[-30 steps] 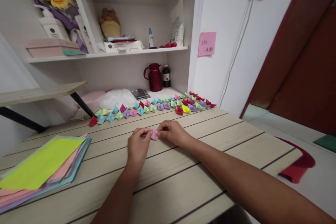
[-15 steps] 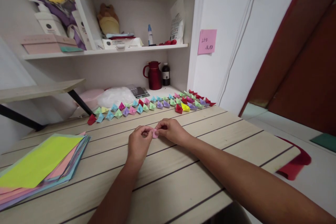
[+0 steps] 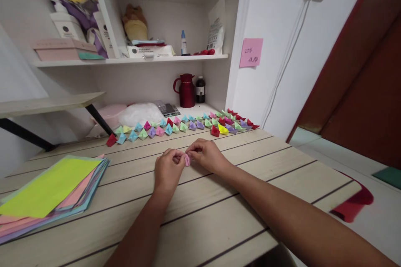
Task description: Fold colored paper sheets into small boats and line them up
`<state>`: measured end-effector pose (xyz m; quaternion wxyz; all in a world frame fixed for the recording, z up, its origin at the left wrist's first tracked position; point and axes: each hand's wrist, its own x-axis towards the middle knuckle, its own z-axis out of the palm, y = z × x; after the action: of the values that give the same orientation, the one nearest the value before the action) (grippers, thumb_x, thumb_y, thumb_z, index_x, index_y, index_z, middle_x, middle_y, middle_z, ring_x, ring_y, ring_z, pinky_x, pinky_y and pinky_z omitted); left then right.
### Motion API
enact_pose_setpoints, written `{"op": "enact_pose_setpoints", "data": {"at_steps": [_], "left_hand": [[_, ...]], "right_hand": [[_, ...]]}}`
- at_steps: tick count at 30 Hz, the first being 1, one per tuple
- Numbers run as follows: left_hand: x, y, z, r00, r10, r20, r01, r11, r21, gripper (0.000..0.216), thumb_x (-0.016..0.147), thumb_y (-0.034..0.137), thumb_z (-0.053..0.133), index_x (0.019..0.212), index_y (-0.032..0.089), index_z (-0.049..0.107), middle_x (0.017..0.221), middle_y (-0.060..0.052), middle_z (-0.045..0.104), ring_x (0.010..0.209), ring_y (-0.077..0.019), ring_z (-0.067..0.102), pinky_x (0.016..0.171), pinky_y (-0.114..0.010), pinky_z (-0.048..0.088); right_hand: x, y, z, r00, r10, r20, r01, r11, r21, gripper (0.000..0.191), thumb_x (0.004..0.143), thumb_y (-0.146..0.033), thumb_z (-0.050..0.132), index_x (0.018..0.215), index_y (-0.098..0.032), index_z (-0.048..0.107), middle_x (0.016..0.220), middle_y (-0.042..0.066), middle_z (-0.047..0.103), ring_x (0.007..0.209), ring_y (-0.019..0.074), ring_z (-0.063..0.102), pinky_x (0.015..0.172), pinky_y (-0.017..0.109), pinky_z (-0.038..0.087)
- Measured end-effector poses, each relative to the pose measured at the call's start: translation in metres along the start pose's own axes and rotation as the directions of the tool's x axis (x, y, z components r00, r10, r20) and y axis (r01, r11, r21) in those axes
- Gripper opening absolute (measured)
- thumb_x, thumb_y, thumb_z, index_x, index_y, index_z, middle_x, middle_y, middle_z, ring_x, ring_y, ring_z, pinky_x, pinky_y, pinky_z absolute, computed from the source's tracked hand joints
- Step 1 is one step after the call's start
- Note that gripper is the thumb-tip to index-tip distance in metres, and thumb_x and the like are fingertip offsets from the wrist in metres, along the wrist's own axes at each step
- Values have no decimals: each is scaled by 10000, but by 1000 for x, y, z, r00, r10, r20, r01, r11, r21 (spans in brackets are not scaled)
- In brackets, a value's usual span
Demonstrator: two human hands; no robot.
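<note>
Both hands meet near the middle of the pale wooden plank desk [image 3: 225, 217], a little toward its far edge. Left hand [image 3: 168, 171]: fingers curled in, thumb and fingertips pinching the left side of a small pink folded paper piece [image 3: 187, 159]. Right hand [image 3: 207, 156]: likewise closed, pinching the piece's right side from above. The paper piece sits between the two sets of fingertips, low over the desk; cannot tell whether it touches the surface. Both forearms run in from the near edge, the right one crossing toward the near right corner. Along the far edge, well apart from the hands: a long double row of small folded paper shapes [image 3: 184, 125] in red, blue, green, purple, pink and yellow, running from left of centre to the far right corner. Toward the near left corner: a fanned stack of coloured paper sheets [image 3: 46, 187], yellow-green sheet on top, pink and blue below. Behind the desk, in a white alcove: a dark red jug [image 3: 187, 91], a dark brown bottle [image 3: 200, 89] just beside it on the right, a crumpled white plastic bag [image 3: 140, 113] further left. A white shelf [image 3: 156, 60] above carries bottles, a box and packets. On the white wall right of the alcove: a pink sticky note [image 3: 251, 52], handwriting too small to read. On the floor past the desk's right edge: a dark red mat [image 3: 354, 206].
</note>
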<state>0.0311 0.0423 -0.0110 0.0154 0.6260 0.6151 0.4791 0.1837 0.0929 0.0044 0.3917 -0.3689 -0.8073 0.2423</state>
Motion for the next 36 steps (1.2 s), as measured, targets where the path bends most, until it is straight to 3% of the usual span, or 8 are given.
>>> {"op": "enact_pose_setpoints", "data": {"at_steps": [17,24,36], "left_hand": [[-3,10,-1,999,39,37,-42,994,98,82,742,179,608,665,205,605,711,-2,642,630,-137,591,640,-261,444],[-3,8,-1,1000,17,14,-19,992,123,73,735,171,605,670,202,594,702,6,634,599,-128,578,619,-258,429],[-5,11,-1,999,27,23,-30,993,113,93,745,189,597,655,208,579,703,5,623,615,-133,577,622,-259,423]], "right_hand": [[-3,-10,0,1000,10,11,-8,983,-185,62,720,-173,639,723,-202,694,823,23,678,780,163,597,711,255,424],[-4,-11,0,1000,-13,27,16,994,-110,93,737,-216,645,803,-198,707,877,23,674,743,142,599,716,253,443],[-4,-11,1,1000,-6,17,8,988,-157,67,721,-186,628,767,-197,675,851,26,669,765,158,599,725,259,437]]}}
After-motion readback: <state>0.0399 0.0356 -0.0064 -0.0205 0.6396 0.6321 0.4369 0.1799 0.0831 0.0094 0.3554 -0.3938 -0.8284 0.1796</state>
